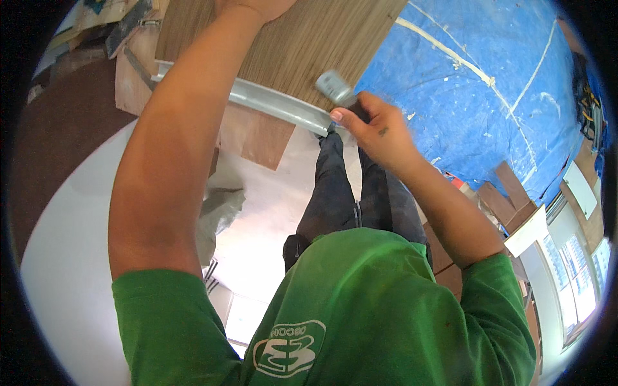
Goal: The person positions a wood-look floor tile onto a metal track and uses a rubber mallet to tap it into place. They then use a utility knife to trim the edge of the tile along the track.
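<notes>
A wood-grain panel (302, 38) fills the top centre, with a grey metal channel (270, 103) running along its lower edge. My left hand (261, 8) presses flat against the panel near the top edge, the arm stretched up. My right hand (376, 128) grips a small grey tool (335, 87) whose head touches the panel's lower right corner next to the channel's end. Below are my green shirt and dark trousers.
A blue tarpaulin (476, 77) with white streaks covers the right side. A brown board (257, 135) hangs under the channel. Wooden offcuts (508, 193) and white panels (524, 235) lie at the right. A pale floor (77, 244) lies at the left, with boxes (132, 77) at upper left.
</notes>
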Demonstrator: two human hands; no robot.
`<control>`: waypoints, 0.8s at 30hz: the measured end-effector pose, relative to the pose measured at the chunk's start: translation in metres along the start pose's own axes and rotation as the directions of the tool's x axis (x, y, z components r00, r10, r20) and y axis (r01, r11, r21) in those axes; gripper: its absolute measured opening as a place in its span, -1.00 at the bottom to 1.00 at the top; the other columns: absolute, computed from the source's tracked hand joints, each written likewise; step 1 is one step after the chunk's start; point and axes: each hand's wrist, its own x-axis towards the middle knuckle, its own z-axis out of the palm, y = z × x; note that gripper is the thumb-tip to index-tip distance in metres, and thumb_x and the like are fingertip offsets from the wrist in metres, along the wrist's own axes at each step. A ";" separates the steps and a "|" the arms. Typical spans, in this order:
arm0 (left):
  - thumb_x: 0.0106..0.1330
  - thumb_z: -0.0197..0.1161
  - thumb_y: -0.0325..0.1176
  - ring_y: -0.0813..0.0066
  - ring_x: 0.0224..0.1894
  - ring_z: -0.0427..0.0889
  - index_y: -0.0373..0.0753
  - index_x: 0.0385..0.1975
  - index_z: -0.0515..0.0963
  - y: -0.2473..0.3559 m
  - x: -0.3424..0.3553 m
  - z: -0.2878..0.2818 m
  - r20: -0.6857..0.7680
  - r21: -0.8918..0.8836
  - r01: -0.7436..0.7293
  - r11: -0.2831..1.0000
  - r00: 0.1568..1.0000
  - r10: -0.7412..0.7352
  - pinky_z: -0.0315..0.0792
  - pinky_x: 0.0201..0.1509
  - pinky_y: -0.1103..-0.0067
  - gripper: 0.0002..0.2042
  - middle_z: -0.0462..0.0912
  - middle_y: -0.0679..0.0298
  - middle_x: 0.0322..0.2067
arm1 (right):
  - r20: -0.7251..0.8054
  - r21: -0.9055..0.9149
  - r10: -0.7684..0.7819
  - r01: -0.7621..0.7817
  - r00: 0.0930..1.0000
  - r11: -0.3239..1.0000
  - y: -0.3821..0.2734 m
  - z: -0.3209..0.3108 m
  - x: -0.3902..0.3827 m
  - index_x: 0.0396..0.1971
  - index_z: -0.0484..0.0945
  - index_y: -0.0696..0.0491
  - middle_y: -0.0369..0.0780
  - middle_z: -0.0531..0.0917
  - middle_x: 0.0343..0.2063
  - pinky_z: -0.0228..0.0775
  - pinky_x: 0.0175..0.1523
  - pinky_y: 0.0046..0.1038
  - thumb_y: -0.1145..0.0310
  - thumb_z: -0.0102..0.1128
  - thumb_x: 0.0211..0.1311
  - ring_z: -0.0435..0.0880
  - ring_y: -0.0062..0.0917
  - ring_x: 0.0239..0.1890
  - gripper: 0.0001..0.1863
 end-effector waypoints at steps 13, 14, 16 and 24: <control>0.48 0.09 0.03 0.04 0.53 0.16 -0.24 0.41 0.34 0.004 0.005 -0.006 -0.029 -0.034 -0.100 0.994 0.995 0.099 -0.07 0.60 0.15 -0.38 0.27 0.00 0.46 | -0.152 0.098 -0.117 0.133 0.981 0.986 0.009 -0.040 0.031 -0.36 0.52 0.13 -0.17 0.51 -0.61 0.39 -0.42 -0.30 0.15 0.15 0.51 0.57 -0.41 -0.56 -0.67; 0.48 0.07 0.09 0.08 0.54 0.13 -0.16 0.42 0.34 -0.002 0.006 0.000 -0.039 -0.044 -0.114 0.993 0.993 0.112 -0.11 0.61 0.15 -0.37 0.25 0.06 0.48 | -0.140 0.007 -0.274 0.277 0.952 0.961 0.012 -0.037 0.023 -0.36 0.52 0.12 -0.13 0.52 -0.58 0.40 -0.39 -0.26 0.18 0.15 0.50 0.58 -0.32 -0.53 -0.69; 0.46 0.04 0.21 0.16 0.57 0.06 -0.01 0.44 0.34 -0.011 0.007 0.012 -0.058 -0.058 -0.139 0.989 0.989 0.136 -0.19 0.62 0.15 -0.35 0.20 0.18 0.52 | -0.069 -0.100 -0.493 0.486 0.867 0.868 0.016 -0.029 0.009 -0.42 0.51 0.12 -0.05 0.56 -0.48 0.44 -0.30 -0.14 0.24 0.21 0.43 0.61 -0.09 -0.39 -0.72; 0.43 0.07 0.20 0.17 0.58 0.05 0.00 0.46 0.32 -0.009 0.009 0.013 0.016 -0.068 -0.078 0.995 0.997 0.080 -0.22 0.63 0.15 -0.33 0.17 0.19 0.53 | -0.010 -0.121 -0.639 0.634 0.769 0.764 0.038 -0.024 0.031 -0.45 0.54 0.10 -0.13 0.51 -0.55 0.37 -0.39 -0.18 0.23 0.38 0.28 0.56 -0.14 -0.49 -0.72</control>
